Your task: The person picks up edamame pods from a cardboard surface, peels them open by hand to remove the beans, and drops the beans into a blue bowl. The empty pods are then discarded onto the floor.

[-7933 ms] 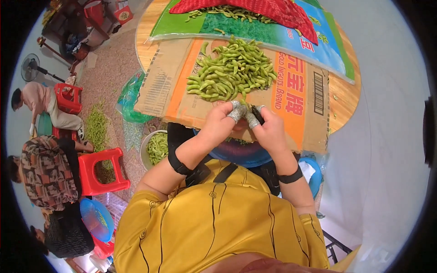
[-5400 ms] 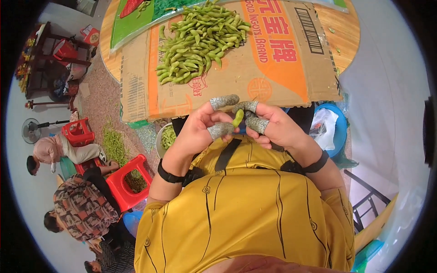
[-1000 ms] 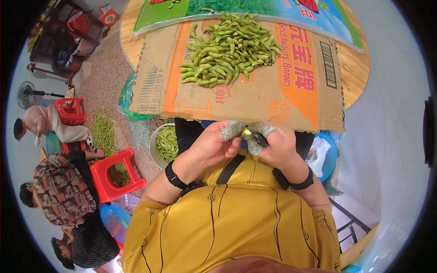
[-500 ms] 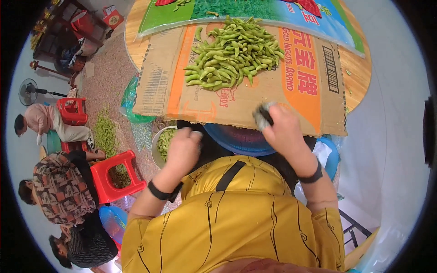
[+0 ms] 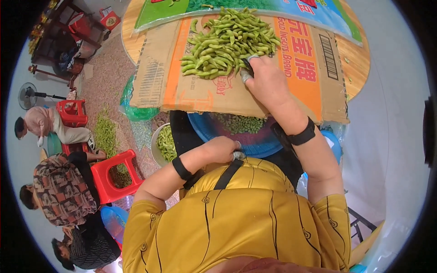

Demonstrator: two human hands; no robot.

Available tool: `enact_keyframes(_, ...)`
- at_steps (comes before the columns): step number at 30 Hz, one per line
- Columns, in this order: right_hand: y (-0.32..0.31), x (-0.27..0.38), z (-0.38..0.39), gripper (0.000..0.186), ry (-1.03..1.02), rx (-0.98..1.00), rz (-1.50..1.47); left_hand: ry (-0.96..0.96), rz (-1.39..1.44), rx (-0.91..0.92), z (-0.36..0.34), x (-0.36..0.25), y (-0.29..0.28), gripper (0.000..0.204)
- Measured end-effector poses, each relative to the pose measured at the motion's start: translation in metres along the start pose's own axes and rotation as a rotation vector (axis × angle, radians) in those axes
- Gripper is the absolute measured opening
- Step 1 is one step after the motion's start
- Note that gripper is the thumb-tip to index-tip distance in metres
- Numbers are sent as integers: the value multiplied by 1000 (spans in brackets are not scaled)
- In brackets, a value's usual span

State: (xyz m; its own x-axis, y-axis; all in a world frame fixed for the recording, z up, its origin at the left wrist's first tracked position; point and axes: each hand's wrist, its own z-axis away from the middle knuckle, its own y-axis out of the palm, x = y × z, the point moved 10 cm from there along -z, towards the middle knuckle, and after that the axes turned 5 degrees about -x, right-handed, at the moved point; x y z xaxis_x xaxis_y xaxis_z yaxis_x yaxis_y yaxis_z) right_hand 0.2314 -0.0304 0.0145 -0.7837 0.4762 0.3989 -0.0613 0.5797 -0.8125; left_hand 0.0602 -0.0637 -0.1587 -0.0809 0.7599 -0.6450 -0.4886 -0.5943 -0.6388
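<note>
A heap of green soybean pods (image 5: 227,43) lies on a flattened cardboard sheet (image 5: 154,86). My right hand (image 5: 268,82) reaches over the sheet to the heap's near right edge. Its thumb and forefinger, wrapped in grey and black coverings, are apart beside the pods. My left hand (image 5: 223,149) is low in front of my yellow shirt, at the near rim of a blue basin (image 5: 198,129). The left fingers are curled together, with grey coverings at the tips; what they hold is hidden. Shelled green beans (image 5: 239,123) lie in the basin, partly under the cardboard.
A white bucket of pods (image 5: 166,143) stands left of the basin. Beyond the cardboard, a green and blue plastic sack (image 5: 236,10) covers part of the round wooden table (image 5: 357,77). Red stools (image 5: 116,175), loose pods (image 5: 105,134) and several people (image 5: 66,189) are at the left.
My right hand has moved forward from the cardboard's near edge to the pod heap. My left hand has moved right and back toward my shirt, and more of the basin shows.
</note>
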Motion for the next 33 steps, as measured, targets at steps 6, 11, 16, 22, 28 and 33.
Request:
enact_keyframes(6,-16,-3,5,18,-32,-59,0,52,251,-218,14,-32,-57,24)
enact_keyframes(11,-36,-20,46,21,258,93,-560,-12,899,-562,41,-41,-107,22)
enact_keyframes(16,-21,-23,101,15,653,285,-1092,10,1319,-627,31,-53,-117,25)
enact_keyframes(22,-15,-27,123,12,734,336,-1245,101,1612,-294,15,-69,-97,28)
enact_keyframes(28,-10,-22,141,14,710,416,-1150,44,1687,-362,22,-58,-90,29)
enact_keyframes(33,-21,-12,156,21,702,482,-1060,14,1462,-553,28,-51,-98,24)
